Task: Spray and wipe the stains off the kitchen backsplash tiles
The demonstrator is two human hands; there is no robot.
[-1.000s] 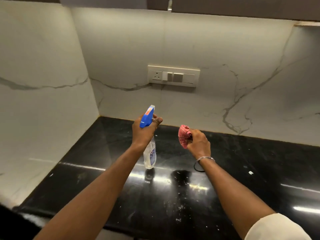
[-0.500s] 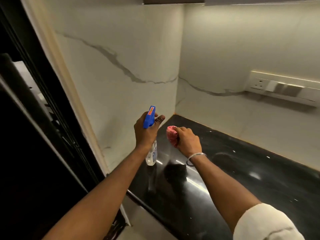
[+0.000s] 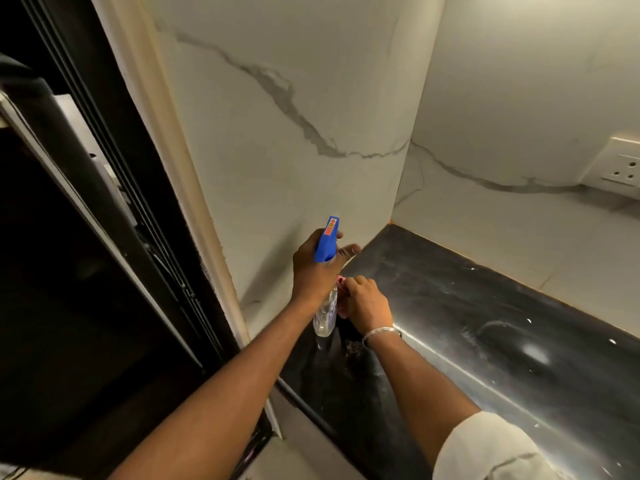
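My left hand [image 3: 313, 271] grips a clear spray bottle [image 3: 325, 317] by its neck, the blue trigger head [image 3: 327, 240] pointing up toward the side wall. The white marble backsplash tiles [image 3: 294, 150] with grey veins fill the left wall and run round the corner to the back wall. Just right of the bottle, my right hand [image 3: 367, 303] holds a bunched pink cloth [image 3: 341, 282], mostly hidden between hand and bottle. Both hands hover above the left end of the black countertop [image 3: 467, 306].
A white socket plate [image 3: 620, 164] sits on the back wall at the far right. A dark opening with black frame rails [image 3: 121, 202] lies left of the cream wall edge. Pale specks and glare mark the countertop.
The view has swung left from the back wall to the side wall. My right hand with the cloth has drawn in close beside the bottle. The left hand keeps its grip.
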